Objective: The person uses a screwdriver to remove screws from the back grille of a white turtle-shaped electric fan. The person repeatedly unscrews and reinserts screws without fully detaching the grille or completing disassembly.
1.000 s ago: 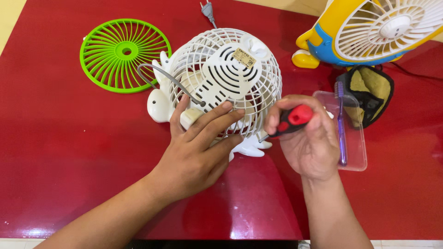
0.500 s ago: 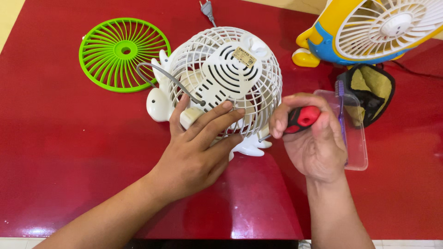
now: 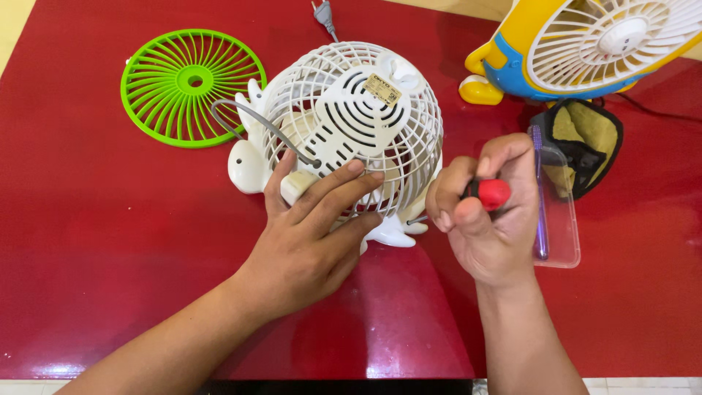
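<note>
My left hand point(image 3: 307, 238) presses flat, fingers spread, on the white fan point(image 3: 351, 124), which lies face down at the middle of the red worktop point(image 3: 110, 256). My right hand point(image 3: 486, 219) keeps a closed grip on a red-handled screwdriver point(image 3: 488, 194), its tip at the fan's lower right edge. A green grille point(image 3: 191, 86) lies to the upper left; a clear box point(image 3: 557, 212) sits just right of my right hand.
</note>
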